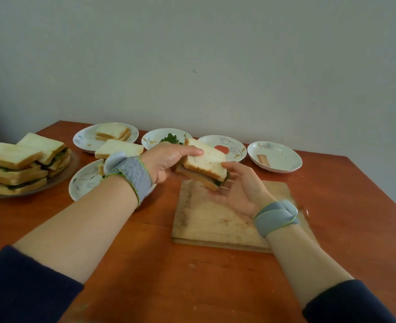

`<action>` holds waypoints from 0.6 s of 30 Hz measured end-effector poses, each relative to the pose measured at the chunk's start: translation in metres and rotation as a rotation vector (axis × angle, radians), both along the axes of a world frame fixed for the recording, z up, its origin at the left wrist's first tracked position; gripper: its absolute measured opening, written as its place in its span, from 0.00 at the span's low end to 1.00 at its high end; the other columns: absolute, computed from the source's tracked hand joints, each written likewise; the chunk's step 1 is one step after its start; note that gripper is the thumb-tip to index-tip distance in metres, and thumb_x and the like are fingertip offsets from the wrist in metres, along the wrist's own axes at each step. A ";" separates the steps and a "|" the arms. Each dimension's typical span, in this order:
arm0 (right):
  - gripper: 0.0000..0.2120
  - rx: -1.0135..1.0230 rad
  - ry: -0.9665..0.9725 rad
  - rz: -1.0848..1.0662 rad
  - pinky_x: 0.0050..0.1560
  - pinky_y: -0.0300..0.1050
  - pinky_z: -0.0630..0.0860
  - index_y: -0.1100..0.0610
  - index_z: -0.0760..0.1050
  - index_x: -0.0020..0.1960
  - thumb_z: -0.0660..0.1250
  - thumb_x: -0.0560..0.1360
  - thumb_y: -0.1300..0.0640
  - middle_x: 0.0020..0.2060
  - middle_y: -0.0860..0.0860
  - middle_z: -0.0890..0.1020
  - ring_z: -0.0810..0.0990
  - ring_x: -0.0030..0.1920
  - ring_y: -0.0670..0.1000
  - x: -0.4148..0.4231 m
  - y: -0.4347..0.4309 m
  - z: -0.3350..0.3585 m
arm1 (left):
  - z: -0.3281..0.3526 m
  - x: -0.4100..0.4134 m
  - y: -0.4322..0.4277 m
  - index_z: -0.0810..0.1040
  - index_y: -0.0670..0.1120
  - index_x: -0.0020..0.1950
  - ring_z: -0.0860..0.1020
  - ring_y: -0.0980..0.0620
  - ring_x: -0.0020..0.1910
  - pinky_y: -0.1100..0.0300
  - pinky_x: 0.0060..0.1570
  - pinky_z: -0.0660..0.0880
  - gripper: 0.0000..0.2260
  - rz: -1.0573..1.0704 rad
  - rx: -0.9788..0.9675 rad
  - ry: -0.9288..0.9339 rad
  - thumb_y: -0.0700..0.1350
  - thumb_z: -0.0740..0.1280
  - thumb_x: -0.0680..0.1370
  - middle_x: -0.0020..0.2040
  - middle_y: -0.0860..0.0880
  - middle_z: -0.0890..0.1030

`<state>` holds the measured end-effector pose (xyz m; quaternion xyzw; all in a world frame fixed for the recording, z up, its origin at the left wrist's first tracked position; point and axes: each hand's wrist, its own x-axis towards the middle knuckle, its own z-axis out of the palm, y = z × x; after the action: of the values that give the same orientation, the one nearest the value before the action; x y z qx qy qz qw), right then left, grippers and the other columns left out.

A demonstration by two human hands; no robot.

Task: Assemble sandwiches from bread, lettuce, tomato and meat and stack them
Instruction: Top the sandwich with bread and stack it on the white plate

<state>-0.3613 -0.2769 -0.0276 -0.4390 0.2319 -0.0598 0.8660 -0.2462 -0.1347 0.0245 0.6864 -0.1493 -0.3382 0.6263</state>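
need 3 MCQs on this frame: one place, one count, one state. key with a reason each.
1. The stack of finished white-bread sandwiches sits: A) on the clear glass platter, far left; B) on the floor; C) in a right-side bowl.
2. White patterned plates on the red-brown wooden table: A) two; B) five; C) nine.
3. The layered sandwich over the pale wooden cutting board is: A) lying flat; B) lifted, gripped by the left hand; C) halved.
Key: 1A, platter rim shows under the stack; 2B, four in the back row, one nearer; 3B, thumb on top, board visible beneath.
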 end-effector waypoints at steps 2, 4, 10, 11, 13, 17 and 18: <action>0.21 0.021 -0.031 0.037 0.58 0.54 0.75 0.65 0.69 0.64 0.66 0.74 0.58 0.54 0.60 0.75 0.78 0.52 0.58 0.012 0.018 0.004 | 0.003 0.006 0.023 0.78 0.43 0.55 0.81 0.52 0.36 0.57 0.36 0.81 0.13 0.032 0.013 0.009 0.42 0.73 0.72 0.42 0.47 0.82; 0.18 -0.014 -0.036 0.071 0.52 0.51 0.78 0.65 0.71 0.62 0.65 0.75 0.59 0.53 0.60 0.76 0.79 0.49 0.56 0.027 0.038 0.007 | 0.003 0.014 0.050 0.77 0.44 0.58 0.81 0.50 0.39 0.55 0.39 0.82 0.16 0.069 0.041 0.015 0.44 0.73 0.72 0.46 0.46 0.82; 0.17 -0.157 0.059 0.190 0.41 0.46 0.81 0.62 0.73 0.61 0.68 0.74 0.59 0.48 0.57 0.79 0.80 0.44 0.53 0.062 0.093 0.011 | -0.005 0.034 0.121 0.75 0.44 0.61 0.81 0.48 0.44 0.52 0.41 0.82 0.19 0.173 0.041 0.080 0.43 0.73 0.72 0.50 0.44 0.82; 0.17 -0.179 0.076 0.221 0.41 0.46 0.81 0.62 0.73 0.61 0.68 0.74 0.59 0.50 0.58 0.78 0.80 0.45 0.54 0.070 0.106 0.012 | -0.008 0.040 0.137 0.75 0.44 0.61 0.81 0.49 0.45 0.53 0.39 0.82 0.19 0.202 0.049 0.083 0.43 0.73 0.72 0.51 0.45 0.82; 0.17 -0.200 0.101 0.243 0.45 0.49 0.81 0.61 0.71 0.62 0.68 0.74 0.60 0.52 0.58 0.77 0.80 0.47 0.55 0.078 0.117 0.011 | -0.015 0.045 0.150 0.75 0.43 0.61 0.80 0.49 0.47 0.55 0.37 0.82 0.19 0.232 0.095 0.086 0.44 0.73 0.72 0.53 0.45 0.81; 0.22 -0.262 0.143 0.276 0.41 0.49 0.81 0.62 0.68 0.65 0.68 0.74 0.63 0.49 0.59 0.77 0.80 0.44 0.56 0.096 0.138 0.010 | -0.021 0.059 0.171 0.74 0.40 0.60 0.79 0.47 0.45 0.56 0.35 0.80 0.20 0.272 0.239 0.050 0.45 0.74 0.71 0.54 0.42 0.79; 0.21 -0.276 0.158 0.283 0.38 0.49 0.82 0.62 0.68 0.65 0.68 0.74 0.64 0.47 0.59 0.77 0.80 0.43 0.56 0.100 0.142 0.010 | -0.022 0.063 0.173 0.74 0.39 0.59 0.78 0.47 0.44 0.57 0.33 0.79 0.20 0.273 0.278 0.032 0.45 0.74 0.72 0.53 0.42 0.79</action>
<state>-0.2614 -0.1352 -0.0173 -0.5849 0.2248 0.0656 0.7766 -0.1833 0.0385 0.0022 0.7746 0.0032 -0.2786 0.5678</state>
